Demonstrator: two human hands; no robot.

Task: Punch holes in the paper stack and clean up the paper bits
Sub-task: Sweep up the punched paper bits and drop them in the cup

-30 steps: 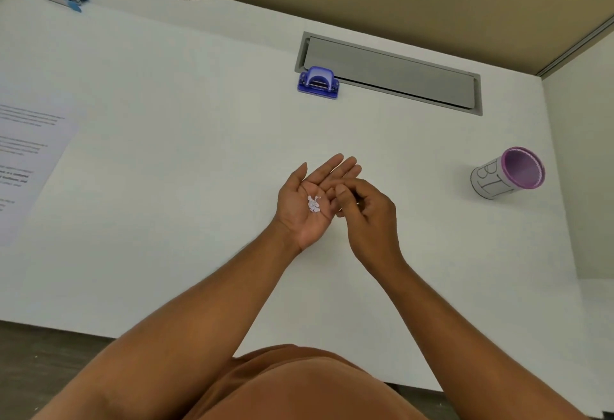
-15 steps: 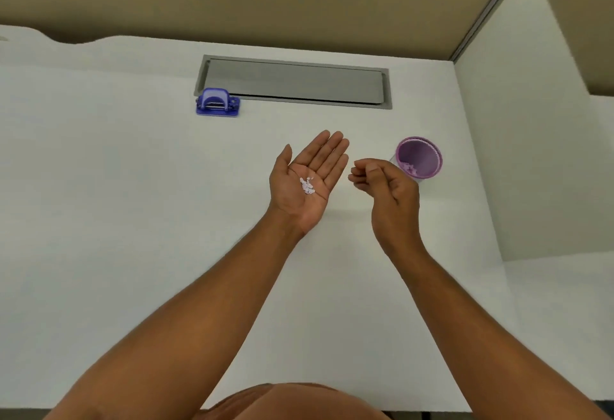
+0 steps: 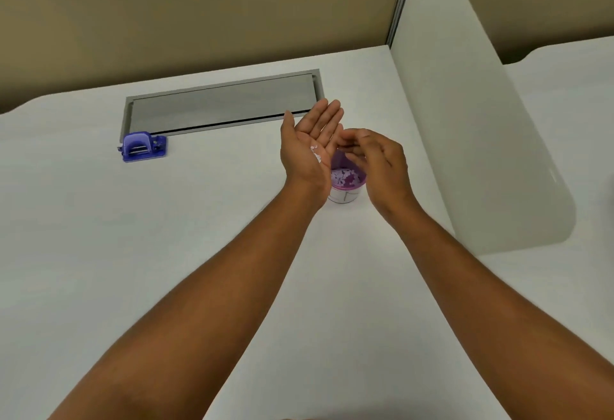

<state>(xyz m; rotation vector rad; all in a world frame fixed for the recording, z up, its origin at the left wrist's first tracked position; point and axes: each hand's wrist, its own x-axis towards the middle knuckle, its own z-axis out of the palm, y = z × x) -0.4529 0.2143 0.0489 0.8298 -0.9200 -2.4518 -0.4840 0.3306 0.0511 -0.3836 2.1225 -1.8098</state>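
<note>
My left hand [image 3: 310,144] is tilted on its edge right over a purple-lined paper cup [image 3: 347,185], fingers straight. A small clump of white paper bits [image 3: 316,153] clings to its palm. My right hand [image 3: 378,162] hovers above the cup with blurred fingers brushing against the left palm; it holds nothing. More paper bits lie in the cup's bottom. The blue hole punch [image 3: 143,146] sits far left by the grey hatch. The paper stack is out of view.
A grey cable hatch [image 3: 219,105] is set into the white desk [image 3: 133,237] at the back. A white divider panel [image 3: 465,140] stands at the right, close to the cup. A beige wall runs behind the desk.
Both hands moved right to above the cup. The left palm went from flat and facing up to tilted sideways. The right hand closed in on the left palm. The view swung right.
</note>
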